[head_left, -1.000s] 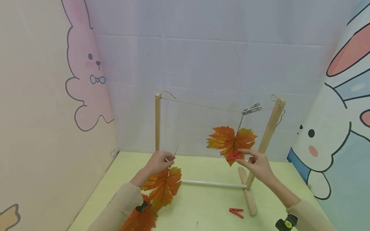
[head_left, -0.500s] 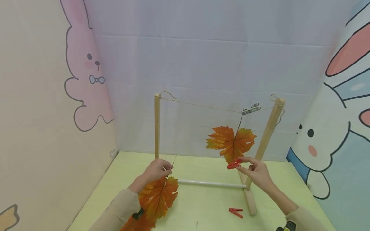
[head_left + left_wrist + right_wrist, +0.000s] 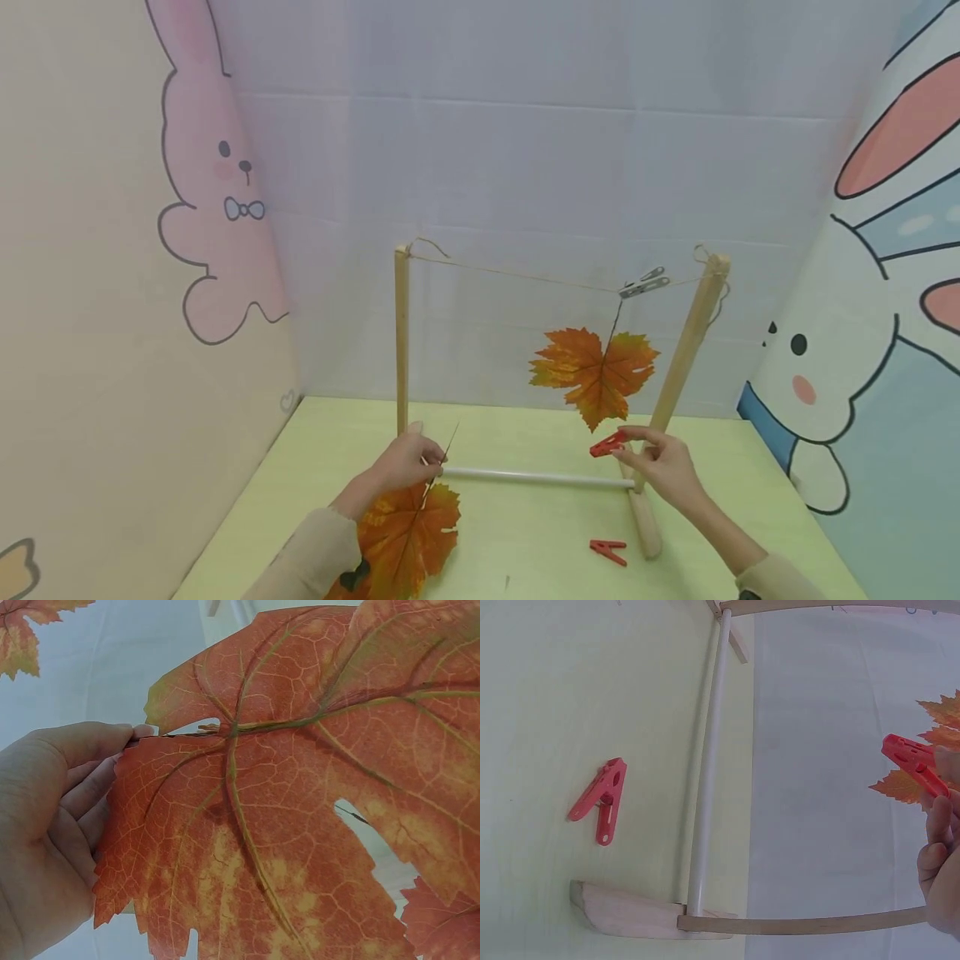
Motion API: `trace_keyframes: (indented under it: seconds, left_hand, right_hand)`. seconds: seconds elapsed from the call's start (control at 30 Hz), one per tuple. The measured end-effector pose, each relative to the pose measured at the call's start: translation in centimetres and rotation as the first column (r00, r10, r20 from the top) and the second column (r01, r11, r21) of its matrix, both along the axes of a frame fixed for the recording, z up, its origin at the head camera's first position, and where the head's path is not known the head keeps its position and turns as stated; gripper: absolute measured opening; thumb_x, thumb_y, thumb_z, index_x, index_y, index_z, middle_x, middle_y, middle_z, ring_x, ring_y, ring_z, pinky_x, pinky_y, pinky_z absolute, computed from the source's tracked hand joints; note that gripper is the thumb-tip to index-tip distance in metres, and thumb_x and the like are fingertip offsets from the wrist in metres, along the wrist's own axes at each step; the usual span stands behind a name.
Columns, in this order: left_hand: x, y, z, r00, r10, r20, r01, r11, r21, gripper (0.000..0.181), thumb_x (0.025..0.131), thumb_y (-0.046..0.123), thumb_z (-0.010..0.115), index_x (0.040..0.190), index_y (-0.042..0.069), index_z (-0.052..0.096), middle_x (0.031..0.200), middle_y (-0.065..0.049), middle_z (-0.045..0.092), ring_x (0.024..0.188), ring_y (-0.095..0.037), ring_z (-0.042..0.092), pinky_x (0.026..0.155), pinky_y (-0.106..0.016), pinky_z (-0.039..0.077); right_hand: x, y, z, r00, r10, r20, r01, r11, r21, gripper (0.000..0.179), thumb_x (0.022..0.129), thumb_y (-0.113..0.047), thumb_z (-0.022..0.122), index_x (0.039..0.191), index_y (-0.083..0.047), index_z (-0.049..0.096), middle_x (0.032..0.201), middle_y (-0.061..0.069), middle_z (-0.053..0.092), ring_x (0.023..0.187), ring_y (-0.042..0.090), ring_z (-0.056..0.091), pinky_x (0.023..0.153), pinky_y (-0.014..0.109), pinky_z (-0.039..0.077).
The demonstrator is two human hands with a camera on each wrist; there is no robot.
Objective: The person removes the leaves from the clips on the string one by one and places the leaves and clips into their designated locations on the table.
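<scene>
My left hand (image 3: 407, 460) pinches the thin dark stem of an orange maple leaf (image 3: 412, 533), which hangs below the fingers at the left of the head view. That leaf (image 3: 247, 825) fills much of the left wrist view. In my right hand (image 3: 666, 467), thumb and fingers pinch a red clothespin (image 3: 606, 445), held just below another orange leaf (image 3: 596, 371). This second leaf hangs by its stem from a string (image 3: 517, 273), where a grey clothespin (image 3: 643, 283) grips it. A second red clothespin (image 3: 604, 799) lies on the table.
Two wooden posts (image 3: 402, 342) carry the string, joined low down by a white rod (image 3: 532, 477). The right post stands on a wooden foot (image 3: 645, 525), close to my right hand. Part of another leaf (image 3: 348, 590) shows under my left sleeve.
Both hands have lowered, the left one carrying its leaf down with it. The red clothespin in my right hand has come down from in front of the hanging leaf to below it.
</scene>
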State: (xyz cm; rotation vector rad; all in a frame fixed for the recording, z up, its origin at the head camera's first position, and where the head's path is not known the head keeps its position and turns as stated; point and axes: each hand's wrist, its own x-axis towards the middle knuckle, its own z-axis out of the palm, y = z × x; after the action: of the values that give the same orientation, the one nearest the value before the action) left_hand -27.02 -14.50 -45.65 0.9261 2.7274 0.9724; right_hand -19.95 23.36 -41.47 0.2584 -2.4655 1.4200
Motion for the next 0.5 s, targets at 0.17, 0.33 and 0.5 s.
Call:
trace_keyframes:
  seconds: [0.17, 0.33, 0.5]
  left_hand:
    - [0.3, -0.1, -0.5, 1.000, 0.011, 0.030, -0.010, 1.000, -0.009, 0.010, 0.081, 0.006, 0.064, 0.089, 0.003, 0.069, 0.075, 0.000, 0.067, 0.064, -0.010, 0.060, 0.057, -0.022, 0.047]
    - [0.6, -0.4, -0.6, 0.999, 0.001, 0.041, -0.001, 1.000, 0.000, 0.009, 0.080, 0.007, 0.064, 0.087, 0.004, 0.069, 0.075, 0.000, 0.066, 0.064, -0.009, 0.060, 0.057, -0.023, 0.047]
    - [0.9, -0.5, -1.0, 0.998, -0.015, 0.057, 0.014, 0.999, 0.030, 0.010, 0.079, 0.003, 0.064, 0.087, 0.003, 0.069, 0.074, -0.001, 0.067, 0.065, -0.007, 0.061, 0.059, -0.022, 0.048]
  right_hand:
    - [-0.3, 0.8, -1.8, 1.000, -0.009, -0.024, 0.008, 1.000, -0.026, 0.027, 0.075, 0.000, 0.070, 0.100, 0.008, 0.063, 0.075, 0.016, 0.061, 0.039, -0.001, 0.028, 0.034, 0.023, 0.027]
    - [-1.0, 1.9, -4.3, 0.999, -0.041, 0.014, 0.042, 0.997, -0.070, 0.029, 0.076, -0.005, 0.071, 0.102, 0.005, 0.064, 0.081, 0.008, 0.064, 0.040, 0.001, 0.032, 0.035, 0.024, 0.030]
    - [-1.3, 2.1, -5.3, 0.994, -0.077, 0.071, 0.083, 0.993, -0.085, 0.031, 0.075, -0.008, 0.072, 0.103, 0.003, 0.064, 0.070, -0.005, 0.060, 0.040, 0.001, 0.034, 0.035, 0.023, 0.030]
